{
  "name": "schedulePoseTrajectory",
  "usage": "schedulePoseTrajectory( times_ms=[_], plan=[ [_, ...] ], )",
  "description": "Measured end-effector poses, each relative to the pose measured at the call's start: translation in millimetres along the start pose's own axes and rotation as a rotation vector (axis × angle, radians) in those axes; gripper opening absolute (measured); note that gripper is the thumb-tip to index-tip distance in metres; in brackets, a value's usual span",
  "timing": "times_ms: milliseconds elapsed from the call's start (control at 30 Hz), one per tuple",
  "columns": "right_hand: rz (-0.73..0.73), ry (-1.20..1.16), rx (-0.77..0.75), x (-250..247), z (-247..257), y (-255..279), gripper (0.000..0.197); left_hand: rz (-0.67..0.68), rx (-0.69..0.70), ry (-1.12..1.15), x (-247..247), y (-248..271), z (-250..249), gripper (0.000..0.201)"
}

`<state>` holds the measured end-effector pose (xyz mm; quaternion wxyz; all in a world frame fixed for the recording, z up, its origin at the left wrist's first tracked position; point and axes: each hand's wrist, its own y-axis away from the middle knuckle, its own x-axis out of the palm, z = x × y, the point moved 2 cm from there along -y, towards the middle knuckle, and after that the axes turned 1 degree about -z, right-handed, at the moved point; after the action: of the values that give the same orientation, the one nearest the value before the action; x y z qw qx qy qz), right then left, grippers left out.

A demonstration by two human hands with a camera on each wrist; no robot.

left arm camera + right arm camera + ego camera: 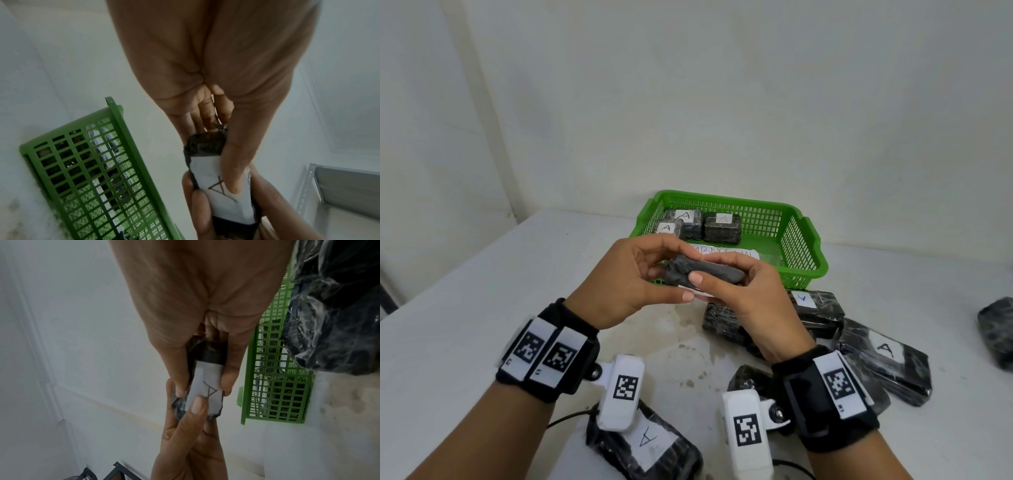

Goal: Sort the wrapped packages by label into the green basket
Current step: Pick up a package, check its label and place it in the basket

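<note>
A small black wrapped package (705, 274) is held in the air in front of the green basket (804, 240) by both hands. My left hand (657, 270) pinches its left end and my right hand (726, 284) its right end. Its white label (224, 191) shows a hand-drawn A and faces down, towards the wrist cameras. My left thumb (234, 178) lies across the label. In the right wrist view the label (207, 381) sits between my right fingers (228, 382). Three packages labelled A (722, 226) lie in the basket's back left part.
Several black wrapped packages lie on the white table: one at the right (818, 308), one labelled A (887, 353), one at the far right edge (996, 329), one labelled A near me (643, 442). A written paper strip (736, 255) lies on the basket floor.
</note>
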<state>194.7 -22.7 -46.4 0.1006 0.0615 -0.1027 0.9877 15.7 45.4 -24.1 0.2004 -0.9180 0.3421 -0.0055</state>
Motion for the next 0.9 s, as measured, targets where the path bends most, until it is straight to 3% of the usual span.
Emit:
schedulePoseTrajectory(
  times_ms=[100, 267, 433, 700, 833, 900],
  plan=[
    [0.005, 0.015, 0.024, -6, 0, -3, 0.042, -0.054, 0.013, 0.005, -4, -1, -1, 0.046],
    [0.014, 0.0, 0.001, -13, 5, -3, 0.028, -0.074, 0.017, 0.003, -6, -2, 0, 0.048],
    [0.019, 0.02, 0.015, -7, 3, -3, 0.034, -0.058, 0.019, -0.009, -4, 0, 0, 0.046],
    [0.036, 0.074, -0.191, -10, 13, 1, 0.055, -0.046, -0.039, 0.001, -1, 0, -3, 0.056],
    [0.063, 0.086, -0.103, -9, 13, 3, 0.06, -0.068, -0.027, 0.007, -3, 0, -1, 0.054],
    [0.063, -0.003, -0.017, -7, 9, 2, 0.051, -0.061, -0.017, 0.022, -4, 0, 0, 0.054]
  ],
)
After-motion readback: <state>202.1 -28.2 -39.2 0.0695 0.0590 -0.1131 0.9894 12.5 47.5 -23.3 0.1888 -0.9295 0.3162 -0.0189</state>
